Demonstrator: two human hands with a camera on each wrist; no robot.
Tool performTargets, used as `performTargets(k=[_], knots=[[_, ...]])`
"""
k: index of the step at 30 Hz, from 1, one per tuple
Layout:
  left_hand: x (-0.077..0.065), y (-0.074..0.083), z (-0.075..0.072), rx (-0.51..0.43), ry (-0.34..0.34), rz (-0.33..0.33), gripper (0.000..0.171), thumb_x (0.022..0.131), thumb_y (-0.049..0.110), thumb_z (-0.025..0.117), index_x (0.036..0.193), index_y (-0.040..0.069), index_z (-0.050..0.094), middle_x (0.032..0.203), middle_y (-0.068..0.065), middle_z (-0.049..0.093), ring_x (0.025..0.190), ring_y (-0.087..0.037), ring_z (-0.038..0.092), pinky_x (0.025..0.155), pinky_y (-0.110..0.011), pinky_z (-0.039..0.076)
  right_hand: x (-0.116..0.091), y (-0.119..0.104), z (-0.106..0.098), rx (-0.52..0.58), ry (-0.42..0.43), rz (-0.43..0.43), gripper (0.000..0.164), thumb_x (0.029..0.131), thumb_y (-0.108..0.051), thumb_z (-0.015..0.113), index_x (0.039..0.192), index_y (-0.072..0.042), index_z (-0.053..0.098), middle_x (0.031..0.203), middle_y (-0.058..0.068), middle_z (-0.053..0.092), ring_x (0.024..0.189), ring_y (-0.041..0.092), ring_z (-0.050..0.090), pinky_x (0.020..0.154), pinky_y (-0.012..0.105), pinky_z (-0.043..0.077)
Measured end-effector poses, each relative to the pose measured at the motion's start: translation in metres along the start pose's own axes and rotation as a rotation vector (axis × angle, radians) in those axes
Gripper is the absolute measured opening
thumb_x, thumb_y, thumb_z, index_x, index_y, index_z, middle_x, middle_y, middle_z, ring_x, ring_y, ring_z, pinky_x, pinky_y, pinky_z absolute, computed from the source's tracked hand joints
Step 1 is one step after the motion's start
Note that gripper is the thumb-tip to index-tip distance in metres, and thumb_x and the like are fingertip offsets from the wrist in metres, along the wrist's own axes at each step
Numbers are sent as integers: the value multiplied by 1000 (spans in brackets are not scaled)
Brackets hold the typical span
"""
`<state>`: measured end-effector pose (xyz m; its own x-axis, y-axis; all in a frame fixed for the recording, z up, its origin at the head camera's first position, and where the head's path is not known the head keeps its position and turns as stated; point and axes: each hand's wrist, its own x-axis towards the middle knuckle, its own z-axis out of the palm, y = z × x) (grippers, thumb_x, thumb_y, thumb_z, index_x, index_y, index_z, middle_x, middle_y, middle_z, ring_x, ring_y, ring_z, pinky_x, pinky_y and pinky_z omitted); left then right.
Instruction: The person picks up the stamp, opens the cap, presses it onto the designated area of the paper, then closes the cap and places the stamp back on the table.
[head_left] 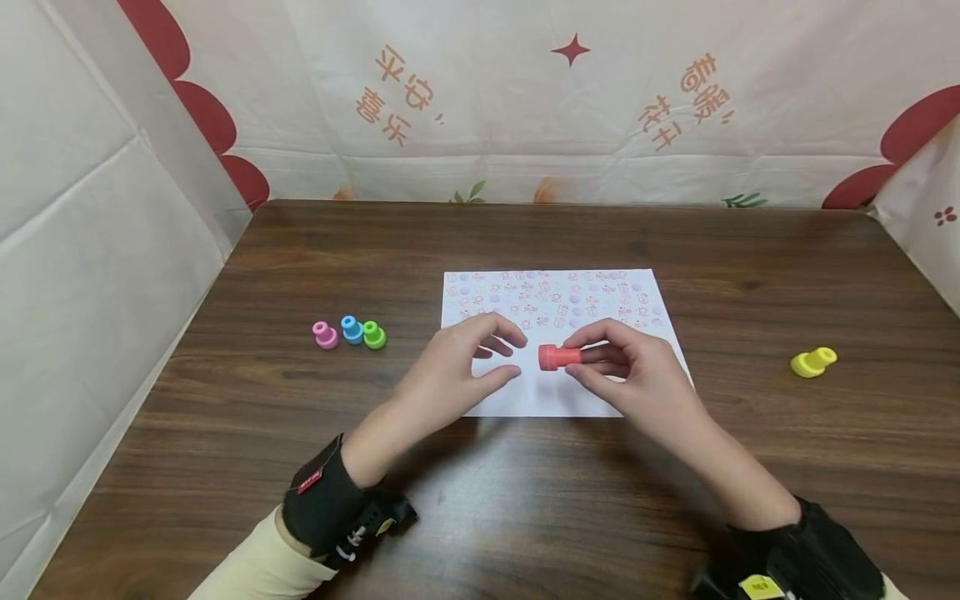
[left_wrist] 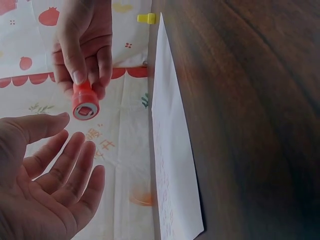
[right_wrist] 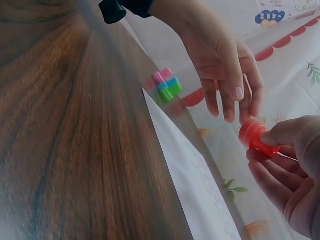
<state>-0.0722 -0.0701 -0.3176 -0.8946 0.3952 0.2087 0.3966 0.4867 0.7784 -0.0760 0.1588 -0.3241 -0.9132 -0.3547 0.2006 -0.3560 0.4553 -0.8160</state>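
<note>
My right hand [head_left: 637,371] pinches a red toy stamp [head_left: 553,357] by its narrow end, above a white sheet of paper [head_left: 525,400]. The stamp lies sideways, its wide end facing my left hand [head_left: 457,362]. In the left wrist view that wide end of the stamp [left_wrist: 86,111] shows a pale face with a red mark. My left hand's fingers are spread and loosely bent, holding nothing, a short gap from the stamp. Rows of small red and purple prints cover the far half of the paper.
Pink [head_left: 325,336], blue [head_left: 352,330] and green [head_left: 374,335] stamps stand close together on the brown table [head_left: 510,500], left of the paper. A yellow stamp [head_left: 813,362] is on the right. A patterned cloth [head_left: 495,108] hangs behind the table.
</note>
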Motion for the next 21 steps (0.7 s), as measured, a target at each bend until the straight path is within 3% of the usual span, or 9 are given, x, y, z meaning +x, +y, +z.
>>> performTargets(k=[12, 21], knots=[[-1, -3, 5, 4, -19, 44, 25, 81, 4, 73, 104, 8, 62, 103, -6, 69, 92, -16, 67, 85, -39, 58, 0, -2, 10, 65, -37, -19, 24, 79, 3, 73, 100, -6, 65, 96, 8, 71, 81, 11, 70, 66, 12, 56], [-2, -4, 7, 12, -38, 33, 30, 78, 6, 77, 104, 9, 62, 102, -3, 67, 93, -17, 66, 84, -39, 58, 2, -4, 17, 112, -52, -31, 23, 80, 3, 73, 99, -6, 65, 95, 8, 70, 82, 13, 70, 68, 15, 58]])
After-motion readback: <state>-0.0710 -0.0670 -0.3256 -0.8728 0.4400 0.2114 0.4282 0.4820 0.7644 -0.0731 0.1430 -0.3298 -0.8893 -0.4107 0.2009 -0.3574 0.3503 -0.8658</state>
